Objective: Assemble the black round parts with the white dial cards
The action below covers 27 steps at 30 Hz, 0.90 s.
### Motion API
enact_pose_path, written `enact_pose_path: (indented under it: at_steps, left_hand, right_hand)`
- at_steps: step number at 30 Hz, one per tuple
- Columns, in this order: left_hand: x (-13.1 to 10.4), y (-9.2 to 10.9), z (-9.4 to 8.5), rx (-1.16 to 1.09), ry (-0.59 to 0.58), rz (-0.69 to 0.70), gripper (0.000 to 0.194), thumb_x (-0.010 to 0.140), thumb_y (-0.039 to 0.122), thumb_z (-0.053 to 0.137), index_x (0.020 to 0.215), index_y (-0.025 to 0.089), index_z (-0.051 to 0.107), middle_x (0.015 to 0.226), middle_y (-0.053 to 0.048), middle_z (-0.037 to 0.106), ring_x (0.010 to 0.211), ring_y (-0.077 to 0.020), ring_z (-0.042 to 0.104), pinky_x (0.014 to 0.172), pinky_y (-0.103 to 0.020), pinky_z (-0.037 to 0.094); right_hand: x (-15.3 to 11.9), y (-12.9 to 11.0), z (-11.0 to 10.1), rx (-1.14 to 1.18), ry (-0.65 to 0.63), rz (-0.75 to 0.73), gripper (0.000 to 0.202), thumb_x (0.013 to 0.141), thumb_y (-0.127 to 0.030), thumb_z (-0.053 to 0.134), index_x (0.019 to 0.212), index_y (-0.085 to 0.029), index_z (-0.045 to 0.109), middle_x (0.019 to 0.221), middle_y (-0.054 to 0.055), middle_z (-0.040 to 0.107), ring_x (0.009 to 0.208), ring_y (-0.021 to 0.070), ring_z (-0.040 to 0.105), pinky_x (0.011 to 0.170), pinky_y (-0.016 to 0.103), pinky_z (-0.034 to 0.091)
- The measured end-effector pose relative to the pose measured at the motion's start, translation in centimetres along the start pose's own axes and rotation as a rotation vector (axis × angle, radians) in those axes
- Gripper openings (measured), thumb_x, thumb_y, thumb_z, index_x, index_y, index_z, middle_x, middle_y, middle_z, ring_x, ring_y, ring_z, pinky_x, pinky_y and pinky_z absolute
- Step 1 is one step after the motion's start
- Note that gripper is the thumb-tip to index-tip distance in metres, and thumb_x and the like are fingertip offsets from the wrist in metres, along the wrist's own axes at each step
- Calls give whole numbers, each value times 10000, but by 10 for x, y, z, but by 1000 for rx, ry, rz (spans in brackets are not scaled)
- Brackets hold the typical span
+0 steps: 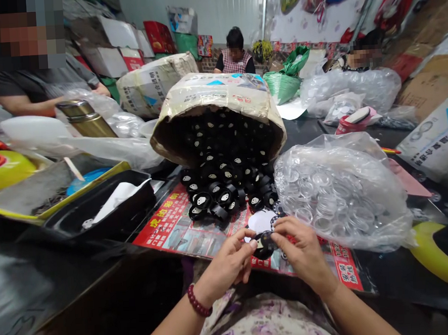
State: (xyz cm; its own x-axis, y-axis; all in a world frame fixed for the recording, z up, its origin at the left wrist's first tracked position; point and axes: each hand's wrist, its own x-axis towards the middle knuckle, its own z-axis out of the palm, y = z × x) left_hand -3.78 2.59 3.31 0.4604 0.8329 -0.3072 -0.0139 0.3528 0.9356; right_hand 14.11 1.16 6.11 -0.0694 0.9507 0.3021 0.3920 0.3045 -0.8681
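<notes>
Your left hand and right hand: fingers pinch one round black plastic piece above red printed sheet. Apparently mid-work; heap of similar black pieces left, finished count unclear.

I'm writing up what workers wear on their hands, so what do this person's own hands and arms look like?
The left hand and right hand are bare, with no gloves visible and no sleeves in view. The left wrist wears a dark red bracelet of round beads; the right wrist shows nothing worn.
</notes>
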Motion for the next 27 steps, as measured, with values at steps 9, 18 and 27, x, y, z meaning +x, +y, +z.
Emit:
enact_pose_path:
  at_steps: [9,18,27]
  left_hand:
    - [0,-14,19,-112,77,54,415,781,422,614,1115,206,496,505,108,464,286,-54,463,266,-121,241]
    - [-3,-16,28,-102,165,100,290,788,361,606,994,219,459,541,115,483,277,-21,368,275,-118,272]
    - [-7,-18,27,57,236,264,131,817,270,563,924,212,514,592,58,539,457,-78,485,443,-176,391]
  right_hand:
    - [-9,6,14,43,14,234,148,807,-272,580,712,-170,631,591,-14,577,541,119,471,520,230,341]
    - [-12,5,21,26,32,249,184,819,-266,545,655,-191,509,540,-45,470,499,99,406,487,224,295]
    - [-20,11,30,320,-98,495,240,835,-444,515,835,-209,469,411,-105,411,332,83,347,362,190,231]
